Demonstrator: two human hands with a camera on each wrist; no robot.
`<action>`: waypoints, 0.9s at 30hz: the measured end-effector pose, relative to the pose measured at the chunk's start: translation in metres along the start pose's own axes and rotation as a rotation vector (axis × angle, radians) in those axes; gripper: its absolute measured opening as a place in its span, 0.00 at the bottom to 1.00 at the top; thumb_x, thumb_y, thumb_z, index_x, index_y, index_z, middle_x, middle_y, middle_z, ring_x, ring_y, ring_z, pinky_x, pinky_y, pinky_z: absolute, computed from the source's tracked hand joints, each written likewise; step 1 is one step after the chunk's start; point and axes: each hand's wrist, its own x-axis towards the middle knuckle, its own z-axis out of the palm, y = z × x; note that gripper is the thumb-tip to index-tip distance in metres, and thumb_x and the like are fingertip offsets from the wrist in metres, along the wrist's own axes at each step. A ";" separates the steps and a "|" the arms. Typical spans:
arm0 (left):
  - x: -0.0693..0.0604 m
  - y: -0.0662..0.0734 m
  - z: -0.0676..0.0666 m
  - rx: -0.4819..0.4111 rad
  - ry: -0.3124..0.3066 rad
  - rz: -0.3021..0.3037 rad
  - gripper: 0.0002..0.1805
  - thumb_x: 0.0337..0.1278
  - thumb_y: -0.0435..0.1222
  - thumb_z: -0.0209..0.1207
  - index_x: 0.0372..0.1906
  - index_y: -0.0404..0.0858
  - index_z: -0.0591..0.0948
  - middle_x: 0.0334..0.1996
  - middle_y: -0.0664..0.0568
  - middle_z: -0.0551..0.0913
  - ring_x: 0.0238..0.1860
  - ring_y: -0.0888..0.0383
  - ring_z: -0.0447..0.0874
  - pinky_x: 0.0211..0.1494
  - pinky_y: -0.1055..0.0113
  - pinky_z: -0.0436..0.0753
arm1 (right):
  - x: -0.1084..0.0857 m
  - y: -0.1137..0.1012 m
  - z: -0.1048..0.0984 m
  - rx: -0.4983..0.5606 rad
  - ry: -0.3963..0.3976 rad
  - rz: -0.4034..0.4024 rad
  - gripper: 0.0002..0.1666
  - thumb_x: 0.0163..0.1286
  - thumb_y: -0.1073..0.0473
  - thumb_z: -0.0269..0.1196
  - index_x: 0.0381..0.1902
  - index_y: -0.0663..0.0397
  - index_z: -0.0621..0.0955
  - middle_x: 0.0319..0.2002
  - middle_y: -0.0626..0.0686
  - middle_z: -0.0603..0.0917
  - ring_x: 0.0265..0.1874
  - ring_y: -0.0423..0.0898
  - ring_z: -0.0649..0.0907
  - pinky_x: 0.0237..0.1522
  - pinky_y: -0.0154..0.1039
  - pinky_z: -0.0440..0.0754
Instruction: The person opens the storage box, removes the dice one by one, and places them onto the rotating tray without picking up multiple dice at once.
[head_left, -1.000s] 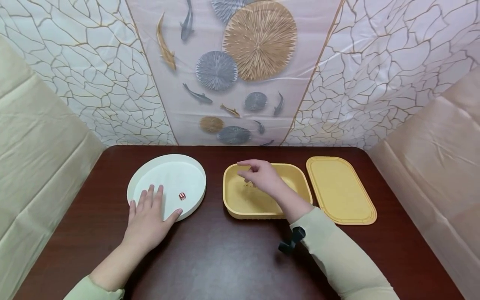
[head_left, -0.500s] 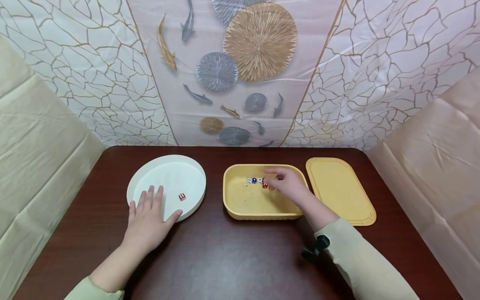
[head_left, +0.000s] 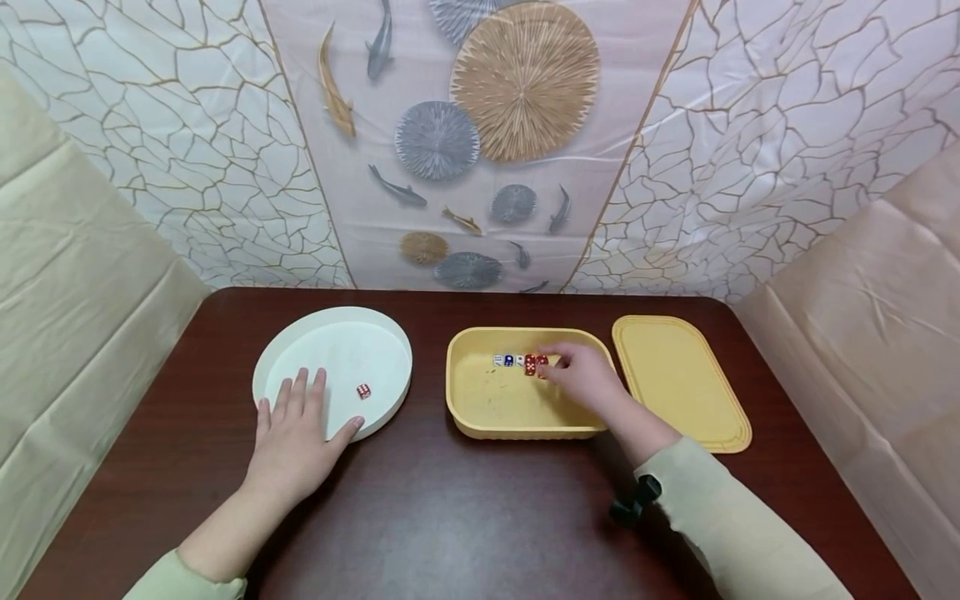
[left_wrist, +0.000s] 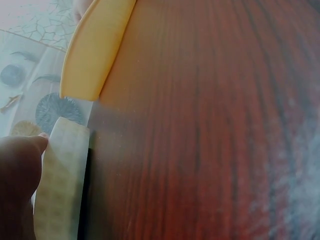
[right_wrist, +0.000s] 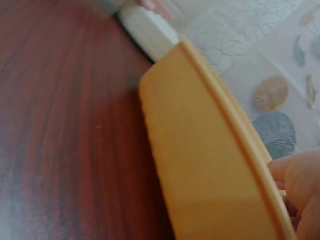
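One left grip (head_left: 292,454) apart at tray rim (head_left: 337,316), right grip (head_left: 583,377) seemingly tight on red die (head_left: 541,372), table (head_left: 427,492) room between

Left hand (head_left: 295,446) palm down, fingers (head_left: 298,396) spread, right hand (head_left: 583,377) in a pinch

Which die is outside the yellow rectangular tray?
The red cube die with white pips, the only one in the round white tray; the other visible dice are in the yellow rectangular tray.
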 end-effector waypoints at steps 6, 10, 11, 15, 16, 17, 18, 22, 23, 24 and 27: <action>0.000 0.001 0.000 -0.004 -0.001 0.003 0.55 0.62 0.71 0.42 0.79 0.34 0.48 0.76 0.29 0.47 0.75 0.29 0.42 0.71 0.31 0.37 | -0.003 0.000 0.003 -0.185 0.014 -0.007 0.19 0.65 0.55 0.68 0.53 0.52 0.86 0.27 0.49 0.84 0.25 0.42 0.78 0.28 0.39 0.76; 0.000 0.001 -0.001 -0.005 -0.001 0.001 0.55 0.63 0.71 0.42 0.79 0.34 0.48 0.76 0.29 0.47 0.75 0.29 0.42 0.71 0.31 0.37 | -0.002 0.000 0.004 -0.260 0.000 -0.009 0.19 0.64 0.56 0.68 0.53 0.53 0.86 0.28 0.48 0.85 0.26 0.42 0.79 0.29 0.39 0.76; -0.001 0.001 -0.001 -0.005 -0.001 0.001 0.55 0.63 0.71 0.42 0.79 0.34 0.48 0.76 0.29 0.47 0.75 0.29 0.42 0.71 0.31 0.37 | -0.002 0.000 0.004 -0.273 -0.006 -0.011 0.19 0.64 0.56 0.67 0.53 0.53 0.86 0.28 0.48 0.85 0.25 0.42 0.79 0.29 0.39 0.75; -0.001 0.002 -0.001 -0.007 0.002 0.002 0.55 0.63 0.70 0.43 0.79 0.34 0.48 0.76 0.29 0.47 0.75 0.29 0.42 0.71 0.31 0.37 | -0.001 0.001 0.003 -0.321 -0.011 -0.003 0.17 0.63 0.57 0.67 0.50 0.51 0.87 0.28 0.47 0.85 0.26 0.43 0.80 0.31 0.41 0.76; -0.001 0.002 -0.001 -0.007 0.002 0.003 0.55 0.63 0.70 0.43 0.79 0.34 0.48 0.76 0.29 0.47 0.75 0.29 0.42 0.71 0.31 0.37 | -0.001 0.002 0.003 -0.332 -0.012 -0.004 0.16 0.63 0.57 0.67 0.49 0.51 0.87 0.29 0.48 0.85 0.27 0.44 0.80 0.32 0.42 0.77; -0.001 0.002 -0.001 -0.007 0.003 0.003 0.55 0.63 0.70 0.43 0.79 0.34 0.48 0.76 0.29 0.47 0.75 0.29 0.42 0.71 0.31 0.37 | 0.000 0.002 0.003 -0.342 -0.012 -0.004 0.16 0.63 0.57 0.67 0.49 0.51 0.87 0.30 0.48 0.85 0.28 0.44 0.80 0.33 0.43 0.77; -0.001 0.001 -0.001 -0.006 0.003 0.004 0.55 0.63 0.71 0.43 0.79 0.34 0.48 0.76 0.29 0.47 0.75 0.29 0.42 0.71 0.31 0.37 | 0.000 0.002 0.003 -0.352 -0.014 -0.006 0.16 0.63 0.57 0.67 0.48 0.51 0.87 0.30 0.48 0.85 0.28 0.44 0.80 0.33 0.43 0.77; 0.000 0.000 0.000 0.001 0.008 0.006 0.56 0.62 0.71 0.42 0.79 0.34 0.48 0.76 0.30 0.47 0.75 0.29 0.42 0.71 0.31 0.38 | 0.002 0.003 0.003 -0.363 -0.023 0.012 0.14 0.63 0.56 0.67 0.46 0.50 0.87 0.29 0.48 0.85 0.28 0.45 0.80 0.33 0.43 0.77; 0.000 0.000 0.000 0.002 0.009 0.006 0.56 0.62 0.71 0.42 0.79 0.34 0.48 0.76 0.30 0.47 0.75 0.29 0.42 0.71 0.31 0.38 | 0.003 0.003 0.003 -0.367 -0.026 0.019 0.13 0.63 0.55 0.67 0.45 0.50 0.87 0.29 0.48 0.84 0.27 0.45 0.80 0.33 0.43 0.77; 0.000 -0.001 0.000 0.004 0.010 0.006 0.56 0.62 0.71 0.42 0.79 0.34 0.48 0.76 0.30 0.47 0.75 0.29 0.42 0.71 0.31 0.38 | 0.003 0.002 0.002 -0.369 -0.029 0.025 0.12 0.62 0.55 0.67 0.44 0.50 0.87 0.28 0.48 0.84 0.27 0.45 0.80 0.32 0.43 0.76; 0.000 -0.002 0.000 0.008 0.010 0.005 0.56 0.62 0.72 0.42 0.79 0.34 0.48 0.76 0.30 0.47 0.75 0.29 0.42 0.71 0.32 0.38 | 0.003 0.001 0.002 -0.383 -0.034 0.041 0.10 0.62 0.55 0.66 0.41 0.50 0.86 0.26 0.48 0.83 0.26 0.45 0.79 0.32 0.43 0.76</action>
